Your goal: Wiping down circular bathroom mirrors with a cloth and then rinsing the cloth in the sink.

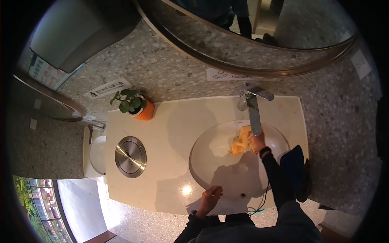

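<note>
My right hand [258,142] grips a crumpled yellow-orange cloth [242,140] inside a white oval washbasin [209,170], at its back wall. Directly over that hand reaches the spout of a chrome faucet [254,112], hiding part of the fingers. Whether water runs cannot be told. Near the basin's front left rim, my left hand [211,197] hovers with its fingers curled in and nothing visible in them. Below the basin's front wall, a round overflow hole [243,195] shows.
A potted plant in an orange pot [145,110] stands at the counter's back left. A round steel lid [130,157] is set into the pale countertop [167,133]. Dark blue cloth [293,164] lies by the right edge. A thin black cable [265,197] hangs beside my right forearm.
</note>
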The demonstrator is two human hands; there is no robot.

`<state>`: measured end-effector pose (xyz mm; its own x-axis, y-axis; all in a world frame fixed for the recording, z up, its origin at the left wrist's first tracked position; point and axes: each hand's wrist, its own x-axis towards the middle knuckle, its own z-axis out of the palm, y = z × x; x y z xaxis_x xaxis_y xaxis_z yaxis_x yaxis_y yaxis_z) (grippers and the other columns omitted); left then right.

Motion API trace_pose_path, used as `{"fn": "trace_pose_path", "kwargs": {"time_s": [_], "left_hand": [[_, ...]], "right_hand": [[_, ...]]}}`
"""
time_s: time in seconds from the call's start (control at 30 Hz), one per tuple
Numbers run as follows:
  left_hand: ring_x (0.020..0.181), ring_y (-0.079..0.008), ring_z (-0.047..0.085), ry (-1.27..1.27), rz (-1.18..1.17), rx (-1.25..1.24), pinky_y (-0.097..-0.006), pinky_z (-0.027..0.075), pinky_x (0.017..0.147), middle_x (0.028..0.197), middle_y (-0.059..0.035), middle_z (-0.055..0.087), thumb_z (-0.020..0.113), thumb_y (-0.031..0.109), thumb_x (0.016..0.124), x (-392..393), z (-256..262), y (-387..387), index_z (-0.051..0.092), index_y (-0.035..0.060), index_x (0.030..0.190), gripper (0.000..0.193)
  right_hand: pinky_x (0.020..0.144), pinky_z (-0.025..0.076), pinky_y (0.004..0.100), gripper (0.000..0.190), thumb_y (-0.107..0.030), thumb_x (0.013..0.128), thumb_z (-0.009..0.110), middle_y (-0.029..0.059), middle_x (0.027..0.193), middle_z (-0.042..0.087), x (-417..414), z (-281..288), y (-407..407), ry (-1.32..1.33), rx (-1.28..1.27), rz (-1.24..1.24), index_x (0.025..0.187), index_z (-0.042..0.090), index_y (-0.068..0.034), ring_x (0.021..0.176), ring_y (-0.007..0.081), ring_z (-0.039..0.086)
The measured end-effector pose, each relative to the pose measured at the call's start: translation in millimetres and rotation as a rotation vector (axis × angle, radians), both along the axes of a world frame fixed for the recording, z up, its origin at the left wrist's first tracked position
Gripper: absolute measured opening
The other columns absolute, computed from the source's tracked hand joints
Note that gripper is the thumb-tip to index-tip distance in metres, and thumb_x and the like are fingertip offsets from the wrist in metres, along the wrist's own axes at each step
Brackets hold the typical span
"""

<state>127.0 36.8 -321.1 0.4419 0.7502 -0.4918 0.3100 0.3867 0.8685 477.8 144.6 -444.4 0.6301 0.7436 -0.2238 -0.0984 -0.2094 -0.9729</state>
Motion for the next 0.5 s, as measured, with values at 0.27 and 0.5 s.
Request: {"fn": "trace_pose_path", "kwargs": {"time_s": [0.27,0.5], "left_hand": [[0.085,-0.0168,0.068,0.059,0.062,-0.09,-0.0284,0.055,0.071,0.096,-0.0091,0.069,0.054,0.015,0.096,-1,7,-3,0.062,-0.0005,0.11,0.022],[0.088,-0.0183,0.067,0.062,0.004,-0.12,-0.0303,0.056,0.075,0.1,-0.0116,0.068,0.051,0.016,0.097,9,16,0,0.061,-0.0018,0.114,0.026]], "right_hand": [[0.099,0.038,0.0491,0.057,-0.02,0.066,0.073,0.0107,0.123,0.054,-188,-27,17,-0.724,-0.007,0.434,0.122,0.061,-0.016,0.118,0.0345,0.047],[0.082,0.051,0.0455,0.028,-0.03,0.077,0.06,0.012,0.093,0.069,-74,-9,-126,-0.681,-0.245,1.025,0.098,0.07,-0.014,0.085,0.0307,0.066]]}}
